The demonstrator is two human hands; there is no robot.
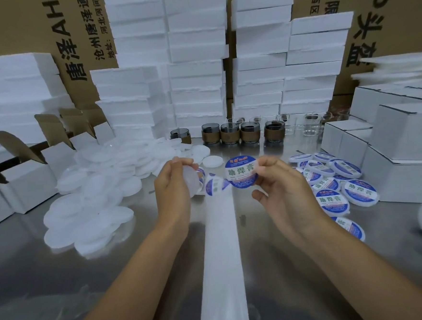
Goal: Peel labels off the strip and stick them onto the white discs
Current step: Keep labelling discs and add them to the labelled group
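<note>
Peel looks done: right hand pinches the blue label by its edge, left hand grips a bare white disc beside the strip; next, centre the label on it.

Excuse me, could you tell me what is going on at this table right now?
A person is labelling discs by hand. The right hand pinches a round blue label, peeled free of the strip. The left hand holds a white disc, the strip curling beside it and its bare backing running down the metal table. A pile of blank discs sits on the left; labelled discs lie on the right.
</note>
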